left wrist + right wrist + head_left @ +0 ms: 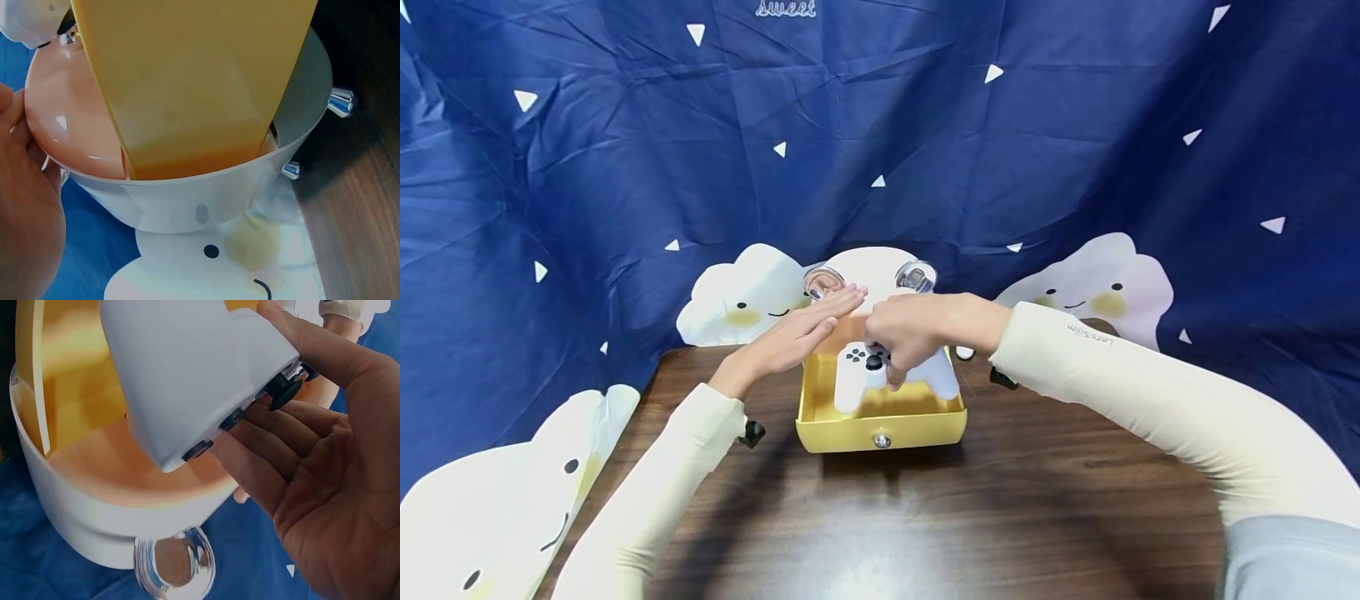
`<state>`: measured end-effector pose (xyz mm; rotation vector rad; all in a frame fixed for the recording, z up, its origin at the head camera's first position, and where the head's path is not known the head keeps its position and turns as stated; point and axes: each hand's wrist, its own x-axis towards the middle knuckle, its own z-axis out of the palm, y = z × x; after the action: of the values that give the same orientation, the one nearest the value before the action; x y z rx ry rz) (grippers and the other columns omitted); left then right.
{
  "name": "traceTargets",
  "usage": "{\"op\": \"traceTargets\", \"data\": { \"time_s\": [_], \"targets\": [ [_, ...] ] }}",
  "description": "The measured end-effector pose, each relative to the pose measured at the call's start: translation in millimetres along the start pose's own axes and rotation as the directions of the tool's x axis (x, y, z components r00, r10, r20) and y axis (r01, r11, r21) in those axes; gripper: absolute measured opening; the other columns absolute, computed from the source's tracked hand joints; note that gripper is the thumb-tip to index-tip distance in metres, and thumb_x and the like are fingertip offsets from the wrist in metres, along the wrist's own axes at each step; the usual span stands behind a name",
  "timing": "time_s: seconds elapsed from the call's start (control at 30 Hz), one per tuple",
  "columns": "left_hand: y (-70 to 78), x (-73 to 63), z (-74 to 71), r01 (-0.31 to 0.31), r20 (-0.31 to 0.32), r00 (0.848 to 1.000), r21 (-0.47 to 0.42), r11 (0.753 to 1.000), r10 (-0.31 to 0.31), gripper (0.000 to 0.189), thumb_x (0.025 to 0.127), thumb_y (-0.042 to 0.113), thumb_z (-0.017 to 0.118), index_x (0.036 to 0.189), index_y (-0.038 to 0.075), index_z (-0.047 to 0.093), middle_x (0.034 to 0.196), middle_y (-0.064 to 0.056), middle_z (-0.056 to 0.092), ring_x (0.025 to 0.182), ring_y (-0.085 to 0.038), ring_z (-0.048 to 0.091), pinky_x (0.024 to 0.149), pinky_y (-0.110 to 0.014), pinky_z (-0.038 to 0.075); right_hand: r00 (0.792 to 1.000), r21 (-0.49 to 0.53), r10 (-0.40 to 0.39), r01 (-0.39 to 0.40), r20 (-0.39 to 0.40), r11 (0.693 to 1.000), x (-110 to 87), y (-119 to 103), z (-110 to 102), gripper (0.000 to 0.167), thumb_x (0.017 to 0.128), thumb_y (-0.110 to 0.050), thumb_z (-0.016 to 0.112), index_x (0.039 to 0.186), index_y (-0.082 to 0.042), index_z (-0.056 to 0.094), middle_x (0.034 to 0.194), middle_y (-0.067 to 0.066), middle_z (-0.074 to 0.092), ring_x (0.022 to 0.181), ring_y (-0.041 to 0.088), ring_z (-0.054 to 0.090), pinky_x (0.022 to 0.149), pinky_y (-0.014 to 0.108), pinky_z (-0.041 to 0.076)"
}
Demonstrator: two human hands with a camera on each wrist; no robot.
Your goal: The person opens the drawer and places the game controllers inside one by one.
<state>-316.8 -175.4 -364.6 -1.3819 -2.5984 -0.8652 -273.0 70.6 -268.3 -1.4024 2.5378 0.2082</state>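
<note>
A white game controller [852, 385] with black thumbsticks and buttons hangs tilted over an open yellow drawer [880, 433]. My right hand [912, 332] grips it, thumb on one side and fingers along the other, as the controller [181, 375] shows in the right wrist view. The drawer belongs to a rounded white box [872, 265] with an orange top [75, 119]. Fingers straight, my left hand [793, 335] rests at the box's left side. In the left wrist view, the left hand's fingertips [17, 112] lie at the edge of the orange top.
Clear round ear-like parts [916, 276] stand on the box. A silver knob [882, 440] is on the drawer front, and silver knobs [341, 102] stick out beside a grey-green section [306, 94]. The brown table [1037, 500] meets a blue cloth [880, 108] printed with clouds.
</note>
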Motion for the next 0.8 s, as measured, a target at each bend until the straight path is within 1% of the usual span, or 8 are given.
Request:
{"op": "traceTargets", "data": {
  "time_s": [0.1,0.17,0.23,0.33,0.5,0.63,0.73,0.8],
  "targets": [
    [-0.9,-0.2,0.8,0.002,-0.005,1.0,0.001,1.0,-0.002,0.051,0.118,0.028,0.031,0.169,0.024,0.035,0.177,0.002,0.028,0.166,-0.015,0.02,0.138,-0.039,0.015,1.0,0.0,0.003,-0.003,0.013,1.0,4.9,-2.9,3.6,0.028,0.078,-0.04,0.092,0.08,-0.02,0.074,0.073,-0.008,0.067,0.069,0.013,0.061,0.066,0.031,0.054],
    [-2.0,0.2,1.0,-0.004,-0.011,1.0,0.001,1.0,0.004,0.051,0.118,0.028,0.032,0.168,0.022,0.035,0.177,0.003,0.028,0.166,-0.016,0.02,0.138,-0.039,0.015,1.0,0.002,0.006,-0.006,0.019,1.0,7.9,-4.1,5.6,0.027,0.077,-0.04,0.093,0.079,-0.02,0.074,0.073,-0.009,0.067,0.07,0.013,0.062,0.067,0.031,0.054],
    [-2.5,0.3,1.2,-0.016,-0.015,1.0,-0.004,1.0,0.016,0.051,0.118,0.026,0.033,0.168,0.019,0.037,0.177,0.001,0.029,0.166,-0.018,0.021,0.138,-0.04,0.015,1.0,0.012,0.008,-0.008,0.028,1.0,10.7,-4.8,7.7,0.027,0.077,-0.039,0.093,0.079,-0.021,0.074,0.073,-0.009,0.067,0.071,0.014,0.062,0.067,0.031,0.054],
    [-2.4,0.2,1.4,-0.028,-0.015,1.0,-0.007,1.0,0.028,0.05,0.117,0.023,0.034,0.168,0.018,0.037,0.177,0.0,0.029,0.166,-0.019,0.021,0.138,-0.041,0.015,0.999,0.025,0.015,-0.016,0.04,1.0,13.7,-5.0,10.7,0.026,0.078,-0.039,0.093,0.08,-0.021,0.074,0.075,-0.009,0.067,0.072,0.014,0.063,0.068,0.031,0.055],
    [-1.7,0.7,1.1,-0.026,-0.015,1.0,-0.01,1.0,0.025,0.05,0.117,0.023,0.034,0.168,0.021,0.036,0.177,0.0,0.029,0.166,-0.018,0.022,0.138,-0.041,0.015,0.998,0.032,0.043,-0.044,0.039,0.998,17.1,-2.9,14.4,0.029,0.077,-0.039,0.094,0.084,-0.019,0.074,0.079,-0.008,0.069,0.077,0.015,0.065,0.073,0.032,0.056],
    [-2.5,0.5,0.7,-0.024,-0.013,1.0,0.003,1.0,0.024,0.051,0.118,0.027,0.032,0.167,0.016,0.038,0.177,-0.003,0.029,0.166,-0.019,0.022,0.138,-0.042,0.016,0.996,0.058,0.072,-0.074,0.044,0.996,21.4,-0.6,18.8,0.031,0.077,-0.036,0.095,0.091,-0.017,0.075,0.083,-0.007,0.07,0.084,0.016,0.066,0.078,0.033,0.058],
    [-2.5,-0.3,0.3,-0.024,-0.008,1.0,0.013,1.0,0.025,0.052,0.118,0.029,0.031,0.167,0.013,0.038,0.177,-0.003,0.029,0.166,-0.02,0.022,0.137,-0.044,0.016,0.997,0.065,0.07,-0.072,0.041,0.995,25.5,0.1,22.9,0.037,0.077,-0.035,0.096,0.1,-0.014,0.076,0.087,-0.006,0.07,0.09,0.017,0.066,0.084,0.034,0.058],
    [-1.8,-0.9,0.2,-0.018,-0.007,1.0,0.011,1.0,0.019,0.052,0.118,0.029,0.031,0.167,0.014,0.038,0.177,-0.002,0.029,0.166,-0.019,0.021,0.137,-0.044,0.016,0.998,0.056,0.06,-0.062,0.037,0.996,28.1,0.1,25.7,0.042,0.077,-0.036,0.096,0.104,-0.011,0.077,0.087,-0.004,0.071,0.093,0.017,0.065,0.088,0.035,0.058]
  ]
}}
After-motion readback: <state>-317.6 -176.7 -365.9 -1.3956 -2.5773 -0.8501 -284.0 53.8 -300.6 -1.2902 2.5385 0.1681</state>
